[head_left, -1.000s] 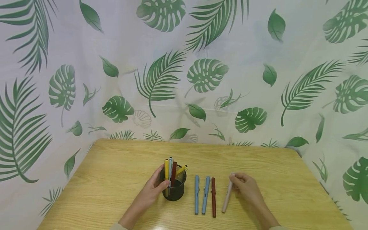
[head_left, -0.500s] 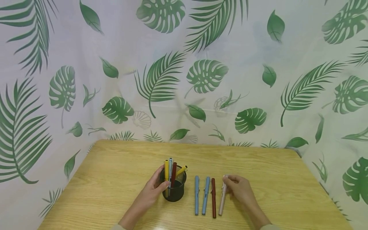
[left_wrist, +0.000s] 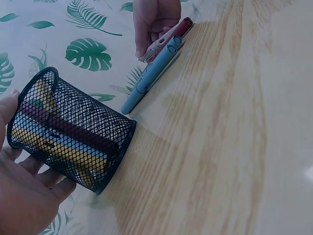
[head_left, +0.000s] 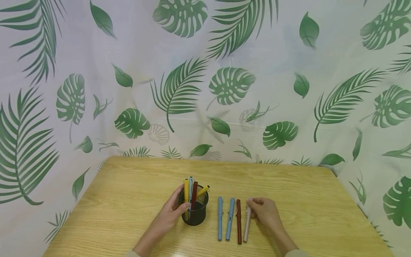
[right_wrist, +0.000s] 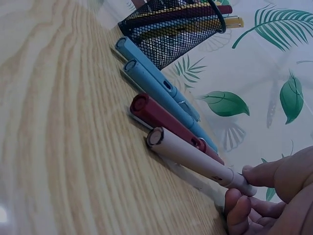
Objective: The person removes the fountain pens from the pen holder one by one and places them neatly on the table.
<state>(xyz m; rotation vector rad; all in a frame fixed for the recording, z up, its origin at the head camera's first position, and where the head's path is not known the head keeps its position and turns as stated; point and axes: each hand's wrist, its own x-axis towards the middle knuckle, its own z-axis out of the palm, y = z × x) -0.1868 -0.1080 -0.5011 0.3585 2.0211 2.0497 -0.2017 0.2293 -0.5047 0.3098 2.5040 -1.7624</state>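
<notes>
My left hand [head_left: 165, 216] holds the black mesh pen cup [head_left: 197, 217] from its left side, thumb over the near rim. The cup stands upright with yellow, light blue and dark red pens [head_left: 194, 194] in it. My right hand [head_left: 267, 211] pinches a pale pink pen [right_wrist: 190, 157] by its cap end; the pen lies along the table. To its left lie a dark red pen [head_left: 239, 223] and two blue pens [head_left: 220, 221] [head_left: 229, 223], roughly parallel in a row. Part of the cup's left side is hidden by my left hand in the head view.
A light wood table [head_left: 135, 189] bears everything. Behind it and at both sides hangs a white cloth [head_left: 192, 139] printed with green leaves, meeting the table's back edge.
My right hand has slid the pale pink pen left, closer to the dark red pen, and turned it nearly in line with the row. The left hand and cup have stayed put.
</notes>
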